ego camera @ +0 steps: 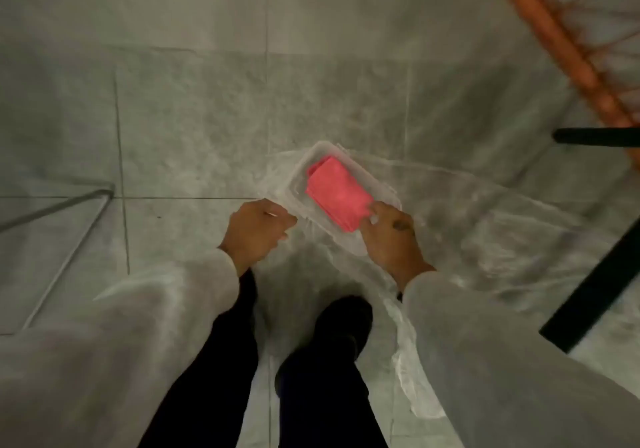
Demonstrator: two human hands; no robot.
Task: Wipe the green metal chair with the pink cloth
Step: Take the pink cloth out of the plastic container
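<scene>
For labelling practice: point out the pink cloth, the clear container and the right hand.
pink cloth [335,194], head view, folded top face.
clear container [295,187], head view, left wall.
right hand [393,238], head view, back of hand.

Near corner of pink cloth [334,193] under right hand's [391,236] fingers [375,210]; orange frame [554,37] partly beyond right edge

A folded pink cloth [336,191] lies in the clear rectangular plastic container [300,167]. Under the container lies a crinkled transparent plastic sheet [485,225]. Behind it, to the right, stands an orange wire chair [554,31].

Grey tiled floor [173,118], crumpled clear plastic sheet [485,225] lying on it; black shoe [332,336] on the floor too
</scene>
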